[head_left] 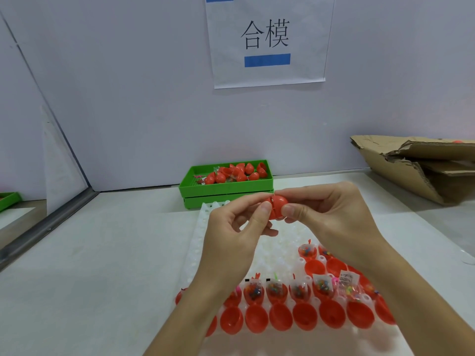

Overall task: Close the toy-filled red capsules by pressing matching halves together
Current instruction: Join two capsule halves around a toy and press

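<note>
Between my fingertips the red capsule looks like smooth, slightly glossy plastic. Below my fingers, the white tray is translucent, shiny moulded plastic. Beyond them, the green bin reads as matt plastic. Right of them, the cardboard is rough, torn, corrugated.

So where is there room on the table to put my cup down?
The table is bare to the left of the white tray, out to the metal rail. A smaller bare strip lies right of the tray, below the cardboard. The tray's near rows are crowded with red capsule halves.
</note>
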`<state>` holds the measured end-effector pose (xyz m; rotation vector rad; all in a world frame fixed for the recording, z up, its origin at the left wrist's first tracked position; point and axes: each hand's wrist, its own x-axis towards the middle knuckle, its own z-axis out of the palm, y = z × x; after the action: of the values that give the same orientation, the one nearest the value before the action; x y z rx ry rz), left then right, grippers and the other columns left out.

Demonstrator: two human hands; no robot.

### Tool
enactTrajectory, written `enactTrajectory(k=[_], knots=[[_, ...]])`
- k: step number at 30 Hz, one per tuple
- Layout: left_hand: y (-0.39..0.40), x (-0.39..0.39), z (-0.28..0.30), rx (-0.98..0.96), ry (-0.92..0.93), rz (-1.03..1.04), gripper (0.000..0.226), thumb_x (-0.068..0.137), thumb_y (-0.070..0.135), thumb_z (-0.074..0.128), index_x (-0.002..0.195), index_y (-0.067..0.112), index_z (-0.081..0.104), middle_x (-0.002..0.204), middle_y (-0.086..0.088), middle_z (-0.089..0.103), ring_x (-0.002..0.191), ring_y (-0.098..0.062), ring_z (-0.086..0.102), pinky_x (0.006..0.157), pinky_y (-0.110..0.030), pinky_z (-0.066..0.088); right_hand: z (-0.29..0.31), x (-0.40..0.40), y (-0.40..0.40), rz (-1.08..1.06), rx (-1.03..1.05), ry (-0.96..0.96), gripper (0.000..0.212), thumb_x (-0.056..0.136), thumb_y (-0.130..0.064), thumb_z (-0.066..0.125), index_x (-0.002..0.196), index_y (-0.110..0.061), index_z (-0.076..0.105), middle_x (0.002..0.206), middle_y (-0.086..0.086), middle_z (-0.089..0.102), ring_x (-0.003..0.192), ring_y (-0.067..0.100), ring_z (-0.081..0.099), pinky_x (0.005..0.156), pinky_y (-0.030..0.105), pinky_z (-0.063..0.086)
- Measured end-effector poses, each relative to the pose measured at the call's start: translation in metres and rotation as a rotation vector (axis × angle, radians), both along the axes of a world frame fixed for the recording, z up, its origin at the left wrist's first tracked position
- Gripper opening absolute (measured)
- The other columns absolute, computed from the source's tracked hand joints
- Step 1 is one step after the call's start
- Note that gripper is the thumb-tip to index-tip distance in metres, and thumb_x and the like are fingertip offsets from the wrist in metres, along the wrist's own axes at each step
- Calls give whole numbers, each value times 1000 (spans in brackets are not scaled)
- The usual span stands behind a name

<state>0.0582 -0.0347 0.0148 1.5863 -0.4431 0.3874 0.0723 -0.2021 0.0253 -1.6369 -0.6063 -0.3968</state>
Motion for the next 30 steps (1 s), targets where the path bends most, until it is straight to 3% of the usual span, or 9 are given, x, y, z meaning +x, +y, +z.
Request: enactTrajectory(k=[2, 5, 9, 14, 18, 22, 26, 30], knots=[[0, -1, 1, -9, -10, -10, 17, 89, 22, 65, 101, 30, 73, 90, 5, 76, 83, -16, 74, 68, -22, 59, 0, 0, 0, 0, 3, -6, 22, 74, -22, 73, 95, -26, 77, 89, -12, 78, 80, 8, 75, 69, 18, 58], [-2, -2, 1, -9, -25, -1, 29, 92, 12, 65, 95, 40, 72, 89, 9, 77, 83, -15, 74, 68, -18, 57, -1, 0, 1, 4, -3, -16, 21, 76, -19, 73, 96, -26, 77, 91, -13, 78, 84, 8, 75, 72, 18, 58], [-4, -1, 2, -13, -29, 8, 43, 94, 9, 63, 85, 49, 74, 91, 9, 76, 83, -16, 73, 69, -18, 58, -2, 0, 1, 16, -18, -36, 29, 81, -1, 74, 96, -26, 77, 91, -12, 78, 87, 8, 75, 75, 18, 58], [-2, -1, 3, -55, 6, -30, 25, 89, 11, 68, 102, 32, 74, 95, 7, 78, 89, -15, 74, 72, -18, 58, -1, 1, 0, 20, -6, -57, 27, 78, -4, 74, 96, -25, 77, 91, -13, 78, 86, 6, 75, 75, 17, 57], [0, 0, 1, -87, 26, -40, 27, 86, 6, 67, 106, 23, 73, 97, -1, 77, 92, -19, 73, 73, -20, 58, -1, 0, 2, 27, -19, -79, 27, 77, -8, 75, 96, -27, 77, 92, -14, 78, 87, 6, 75, 77, 17, 57], [1, 1, 1, -67, 1, -38, 30, 80, 16, 69, 109, 22, 72, 98, -4, 76, 89, -18, 74, 74, -22, 59, -1, 0, 2, 20, -13, -80, 23, 76, -15, 74, 96, -25, 78, 92, -14, 78, 87, 6, 74, 79, 18, 57], [3, 2, 0, -36, 19, -4, 37, 75, 24, 72, 113, 21, 71, 93, 1, 77, 83, -13, 75, 76, -24, 59, 0, 0, 3, -15, -31, -98, 32, 79, -1, 76, 95, -29, 77, 91, -14, 78, 87, 7, 75, 80, 21, 59], [3, 2, 1, -33, 8, 17, 31, 70, 27, 75, 101, 26, 73, 91, 6, 77, 86, -14, 73, 77, -27, 60, -1, 1, 2, -62, -39, -94, 34, 80, 2, 76, 96, -28, 76, 92, -13, 78, 87, 7, 75, 81, 23, 60]])
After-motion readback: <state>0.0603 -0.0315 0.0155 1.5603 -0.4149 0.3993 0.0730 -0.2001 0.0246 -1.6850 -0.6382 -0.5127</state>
